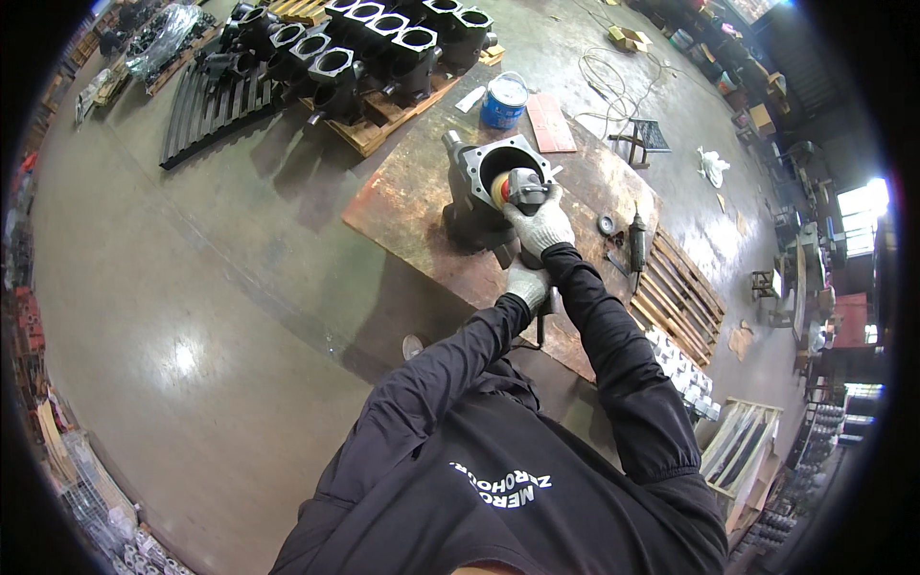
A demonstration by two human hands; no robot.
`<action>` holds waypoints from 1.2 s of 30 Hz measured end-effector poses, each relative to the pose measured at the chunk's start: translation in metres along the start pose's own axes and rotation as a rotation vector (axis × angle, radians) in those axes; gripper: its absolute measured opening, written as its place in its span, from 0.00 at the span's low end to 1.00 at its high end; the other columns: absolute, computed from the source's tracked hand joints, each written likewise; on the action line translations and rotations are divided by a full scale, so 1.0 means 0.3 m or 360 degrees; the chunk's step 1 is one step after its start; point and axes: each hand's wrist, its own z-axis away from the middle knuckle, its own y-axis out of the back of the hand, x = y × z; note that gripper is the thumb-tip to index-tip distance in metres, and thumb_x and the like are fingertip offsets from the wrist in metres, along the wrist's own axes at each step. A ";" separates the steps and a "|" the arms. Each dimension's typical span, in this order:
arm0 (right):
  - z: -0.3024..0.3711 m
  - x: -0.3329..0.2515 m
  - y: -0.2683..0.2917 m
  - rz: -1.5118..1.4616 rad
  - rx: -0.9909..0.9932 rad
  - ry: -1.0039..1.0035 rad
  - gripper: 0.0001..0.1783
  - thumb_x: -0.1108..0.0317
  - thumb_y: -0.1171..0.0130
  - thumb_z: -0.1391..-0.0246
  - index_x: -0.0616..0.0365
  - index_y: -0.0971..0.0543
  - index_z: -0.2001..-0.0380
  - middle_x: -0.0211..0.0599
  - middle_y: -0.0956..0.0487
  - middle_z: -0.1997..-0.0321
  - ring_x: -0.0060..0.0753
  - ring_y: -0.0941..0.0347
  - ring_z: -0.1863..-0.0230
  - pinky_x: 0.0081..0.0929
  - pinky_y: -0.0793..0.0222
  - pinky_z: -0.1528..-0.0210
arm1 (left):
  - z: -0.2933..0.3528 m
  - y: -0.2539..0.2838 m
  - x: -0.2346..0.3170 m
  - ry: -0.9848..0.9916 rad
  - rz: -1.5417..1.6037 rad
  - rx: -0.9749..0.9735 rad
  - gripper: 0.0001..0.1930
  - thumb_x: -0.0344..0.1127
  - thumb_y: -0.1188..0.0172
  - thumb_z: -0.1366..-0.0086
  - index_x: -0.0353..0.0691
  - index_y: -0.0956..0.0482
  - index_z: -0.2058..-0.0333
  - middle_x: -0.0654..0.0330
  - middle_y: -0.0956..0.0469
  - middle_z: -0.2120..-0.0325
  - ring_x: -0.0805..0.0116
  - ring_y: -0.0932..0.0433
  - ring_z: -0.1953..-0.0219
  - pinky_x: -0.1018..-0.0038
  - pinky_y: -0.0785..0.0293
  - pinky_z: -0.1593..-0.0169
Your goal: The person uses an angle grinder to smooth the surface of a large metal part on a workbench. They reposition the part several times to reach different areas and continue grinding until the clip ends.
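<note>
A black cast metal housing (467, 218) with a pale machined flange and a round bore stands on the rust-stained metal table (402, 196). An angle grinder (526, 182) with a red and yellow disc is held at the mouth of the bore. My gloved right hand (542, 225) wraps round the grinder near its head. Lower down, my gloved left hand (527, 285) closes round its body, which the hand mostly hides. Whether the disc touches the bore wall I cannot tell.
Behind the housing are a blue and white bucket (504, 102) and a red board (551, 123). A black power tool (637, 241) and a small round disc (606, 224) lie to the right. Similar castings (333, 63) crowd a pallet at far left; a slatted wooden pallet (678, 295) adjoins the table's right side.
</note>
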 end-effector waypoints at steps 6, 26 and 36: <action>-0.088 -0.012 -0.042 -0.0093 0.0053 0.0115 0.59 0.41 0.30 0.54 0.62 0.48 0.30 0.63 0.25 0.40 0.62 0.24 0.41 0.43 0.29 0.39 | -0.086 0.025 0.036 -0.0049 0.0104 0.0109 0.29 0.30 0.27 0.44 0.34 0.28 0.45 0.57 0.19 0.52 0.65 0.20 0.52 0.72 0.25 0.47; -0.164 -0.019 -0.038 -0.0100 -0.0095 0.0091 0.54 0.39 0.32 0.52 0.61 0.44 0.33 0.60 0.19 0.48 0.59 0.20 0.48 0.43 0.25 0.44 | -0.198 0.055 -0.003 -0.0097 -0.0007 0.0213 0.28 0.33 0.28 0.42 0.32 0.27 0.45 0.54 0.18 0.54 0.63 0.19 0.54 0.70 0.24 0.51; -0.214 -0.016 -0.053 -0.0045 -0.0019 0.0138 0.53 0.38 0.33 0.52 0.61 0.42 0.34 0.61 0.19 0.48 0.58 0.20 0.48 0.43 0.26 0.43 | -0.236 0.037 0.023 -0.0005 0.0133 0.0147 0.24 0.30 0.31 0.40 0.34 0.26 0.47 0.57 0.18 0.56 0.64 0.20 0.58 0.70 0.23 0.55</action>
